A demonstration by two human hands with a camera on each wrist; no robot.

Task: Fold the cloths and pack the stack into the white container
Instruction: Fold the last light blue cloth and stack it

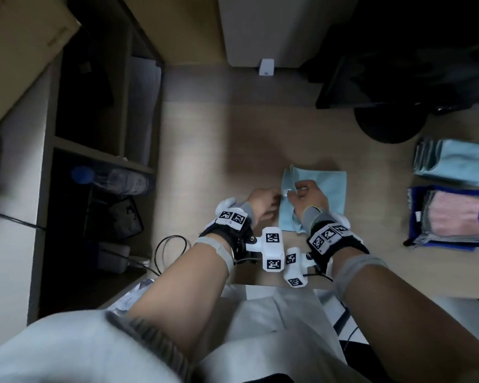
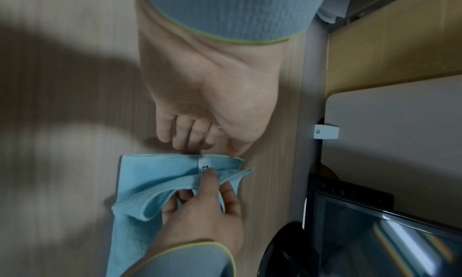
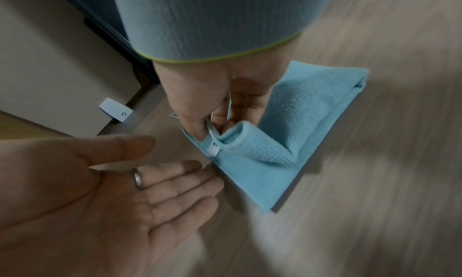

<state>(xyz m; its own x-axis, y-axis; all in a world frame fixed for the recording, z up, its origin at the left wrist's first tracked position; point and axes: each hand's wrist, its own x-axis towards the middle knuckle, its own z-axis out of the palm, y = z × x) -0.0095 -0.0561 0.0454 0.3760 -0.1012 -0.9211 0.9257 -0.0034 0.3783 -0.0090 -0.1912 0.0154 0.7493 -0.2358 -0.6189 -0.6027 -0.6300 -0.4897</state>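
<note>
A light blue cloth (image 1: 325,186) (image 2: 150,172) (image 3: 312,111) lies partly folded on the wooden desk, with a white label at its left edge. My right hand (image 1: 291,192) (image 2: 207,180) (image 3: 207,135) pinches a raised fold of that cloth beside the label. My left hand (image 1: 273,201) (image 2: 200,148) (image 3: 180,168) hovers just left of the cloth's edge, fingers relaxed, palm showing in the right wrist view, holding nothing. I cannot make out a white container for certain.
At the right of the desk (image 1: 205,150) lie a stack of folded light blue cloths (image 1: 459,164) and a stack of pink and dark blue ones (image 1: 451,217). A black monitor stand (image 1: 385,125) sits behind. Shelves with a water bottle (image 1: 114,179) are on the left.
</note>
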